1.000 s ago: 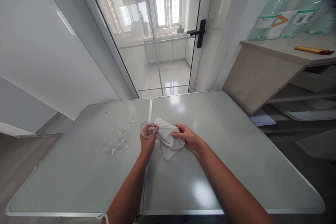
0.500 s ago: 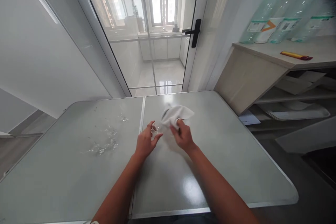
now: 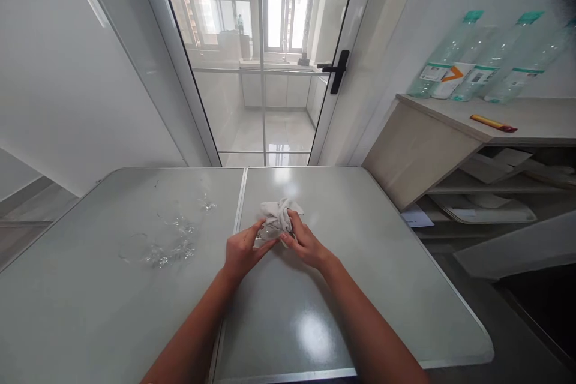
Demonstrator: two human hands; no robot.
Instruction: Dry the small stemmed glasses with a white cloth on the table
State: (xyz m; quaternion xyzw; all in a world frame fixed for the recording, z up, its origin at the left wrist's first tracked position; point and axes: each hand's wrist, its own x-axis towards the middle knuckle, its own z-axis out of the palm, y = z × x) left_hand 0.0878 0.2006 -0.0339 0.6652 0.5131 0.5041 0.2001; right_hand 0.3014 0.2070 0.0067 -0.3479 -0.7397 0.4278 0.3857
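Note:
A crumpled white cloth (image 3: 281, 211) is bunched in my right hand (image 3: 308, 245), its folds standing up above the fingers. My left hand (image 3: 243, 251) is curled around a small clear, glossy object (image 3: 269, 232) whose kind I cannot make out. The cloth presses against this object, and the two hands nearly meet at the thumbs. Both are low over the right half of the pale table (image 3: 387, 288). Several clear, glinting things (image 3: 173, 246) lie to the left of my left hand, with outlines too faint to name.
A metal seam (image 3: 240, 201) divides the tabletop. Behind the table is a glass door with a black handle (image 3: 339, 72). On the right, a wooden shelf unit (image 3: 427, 144) bears several green-capped plastic bottles (image 3: 479, 75) and a yellow-red packet (image 3: 492, 124).
My right hand has brought the cloth left and nearer, onto the clear object in my left hand. The cloth, spread out before, is now bunched. The camera view has shifted slightly.

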